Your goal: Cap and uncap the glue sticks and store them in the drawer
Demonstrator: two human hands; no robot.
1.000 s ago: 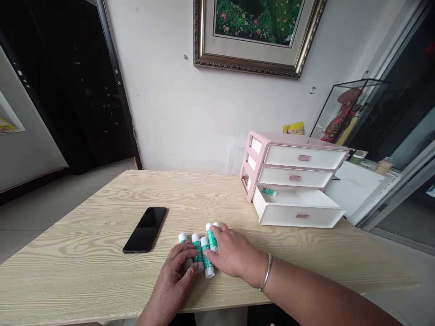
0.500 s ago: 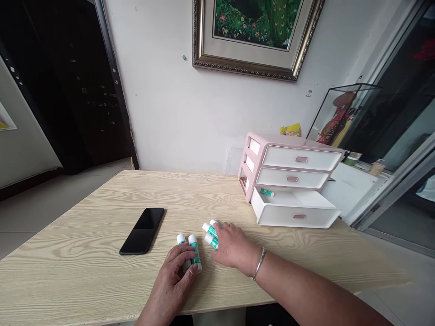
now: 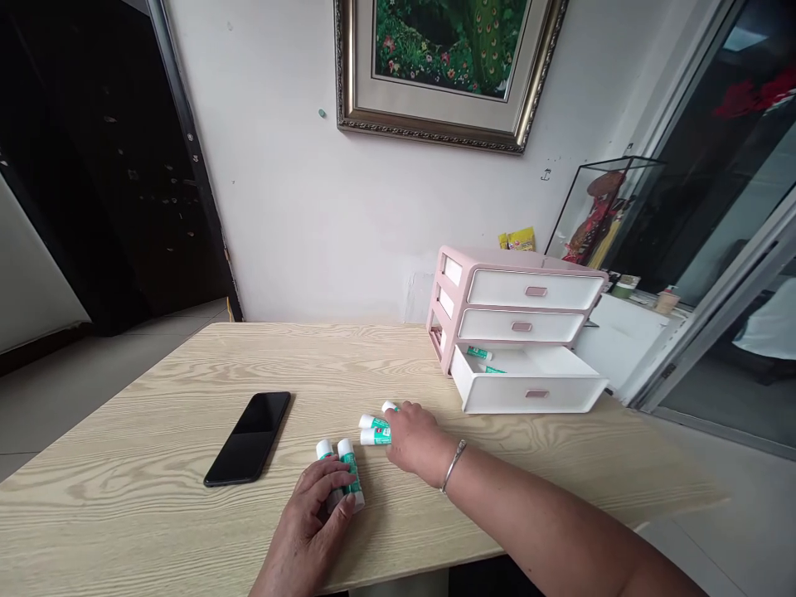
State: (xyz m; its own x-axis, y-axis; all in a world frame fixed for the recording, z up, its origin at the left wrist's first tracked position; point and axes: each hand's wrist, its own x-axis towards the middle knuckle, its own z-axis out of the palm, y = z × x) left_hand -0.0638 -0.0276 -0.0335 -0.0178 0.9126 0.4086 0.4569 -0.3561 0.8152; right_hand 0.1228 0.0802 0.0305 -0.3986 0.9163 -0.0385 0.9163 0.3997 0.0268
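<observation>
On the wooden table (image 3: 155, 414) lie several white and green glue sticks. My right hand (image 3: 414, 439) is closed around three of them (image 3: 373, 429), whose caps stick out to the left of my fingers. My left hand (image 3: 320, 506) rests on two more glue sticks (image 3: 348, 473) lying side by side near the table's front edge. A pink drawer unit (image 3: 497, 290) stands at the back right with its bottom drawer (image 3: 528, 390) pulled out; at least two glue sticks (image 3: 478, 354) lie inside it.
A black phone (image 3: 249, 437) lies face up left of my hands. A framed picture (image 3: 444, 70) hangs on the wall behind. A glass case (image 3: 597, 215) and a white cabinet stand right of the drawer unit.
My right hand has gathered three glue sticks out of the row and pulled them right, away from the two under my left hand. The view shifted slightly to the right.
</observation>
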